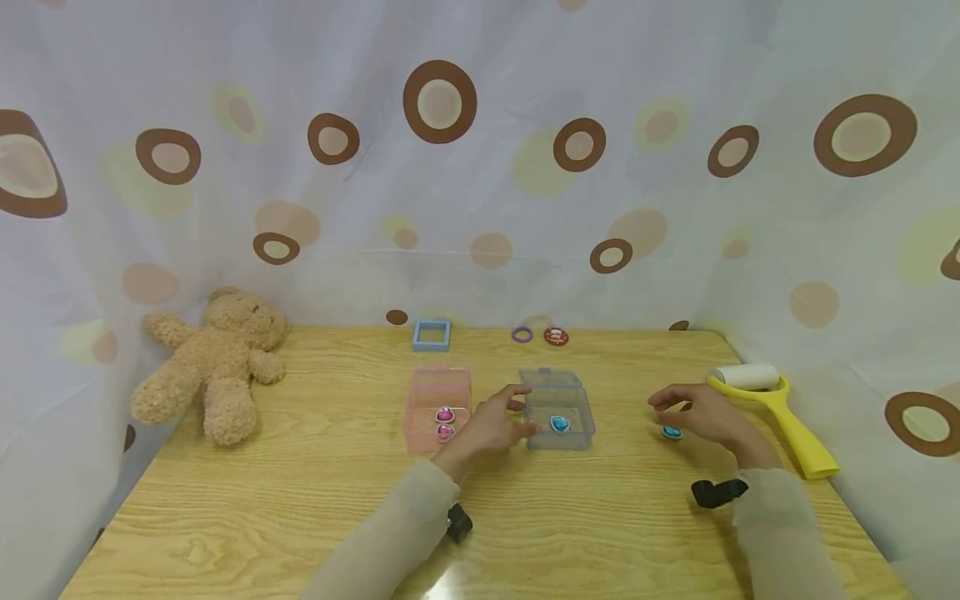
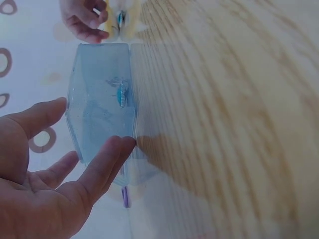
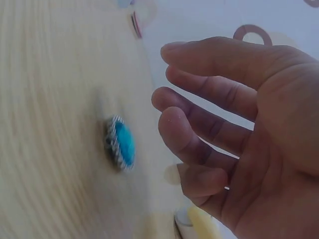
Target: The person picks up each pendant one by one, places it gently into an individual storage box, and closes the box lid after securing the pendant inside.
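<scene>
Right hand [image 1: 705,414]: fingers loosely curled, holding nothing, just above one blue gem [image 1: 671,432] lying on the wooden table [image 1: 300,500]. Left hand [image 1: 491,427]: fingers straight, spread, touching the clear blue box [image 1: 558,410]. Count: two blue gems, one [image 1: 559,424] boxed; two pink gems [image 1: 446,423] in one pink box [image 1: 438,408]. Dotted curtain [image 1: 480,167] behind. The right wrist view alone shows the loose gem's beaded rim [image 3: 121,144].

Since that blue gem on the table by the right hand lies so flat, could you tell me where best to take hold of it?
Pinch the blue gem across its narrow rim, coming from above with thumb and forefinger. It lies flat on the table with a low domed face, so probably only the edge offers purchase. The right hand hovers beside it, fingers relaxed, touching nothing.
</scene>
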`<state>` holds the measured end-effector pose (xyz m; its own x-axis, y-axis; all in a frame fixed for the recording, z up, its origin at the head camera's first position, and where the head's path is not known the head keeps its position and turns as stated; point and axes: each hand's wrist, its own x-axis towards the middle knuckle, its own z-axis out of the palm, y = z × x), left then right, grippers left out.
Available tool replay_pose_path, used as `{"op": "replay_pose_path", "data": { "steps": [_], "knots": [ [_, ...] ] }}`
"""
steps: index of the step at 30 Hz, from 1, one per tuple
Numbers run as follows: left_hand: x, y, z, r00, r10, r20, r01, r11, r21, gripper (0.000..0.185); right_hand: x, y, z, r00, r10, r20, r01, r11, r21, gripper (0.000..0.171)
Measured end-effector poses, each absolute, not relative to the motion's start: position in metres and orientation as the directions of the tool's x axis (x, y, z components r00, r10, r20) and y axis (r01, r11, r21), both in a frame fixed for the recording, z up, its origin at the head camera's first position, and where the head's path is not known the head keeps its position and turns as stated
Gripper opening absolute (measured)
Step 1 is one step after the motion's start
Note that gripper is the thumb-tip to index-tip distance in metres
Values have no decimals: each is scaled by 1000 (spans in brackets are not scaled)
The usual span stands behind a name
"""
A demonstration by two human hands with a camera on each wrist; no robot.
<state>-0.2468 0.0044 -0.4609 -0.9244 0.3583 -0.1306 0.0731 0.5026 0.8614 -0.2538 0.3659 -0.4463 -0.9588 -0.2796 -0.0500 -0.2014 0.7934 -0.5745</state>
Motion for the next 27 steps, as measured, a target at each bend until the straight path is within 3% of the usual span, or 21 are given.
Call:
{"op": "replay_pose_path", "data": {
  "steps": [4,11,18,27],
  "knots": [
    [-247,5,-460,-924,359,-132,74,506,859,64,-251,377,-453,-961,-269,-72,-182,801,-571,30],
    [-246,5,-459,-923,355,-145,62,512,857,64,-247,388,-463,-961,-232,-151,-74,743,-666,45],
    [-246,5,-458,-922,360,-146,60,504,862,64,-246,392,-470,-972,-203,-114,-105,820,-563,40],
    [-246,5,-458,-924,356,-144,62,509,859,63,-249,393,-477,-970,-216,-114,-118,821,-558,35]
  ]
}}
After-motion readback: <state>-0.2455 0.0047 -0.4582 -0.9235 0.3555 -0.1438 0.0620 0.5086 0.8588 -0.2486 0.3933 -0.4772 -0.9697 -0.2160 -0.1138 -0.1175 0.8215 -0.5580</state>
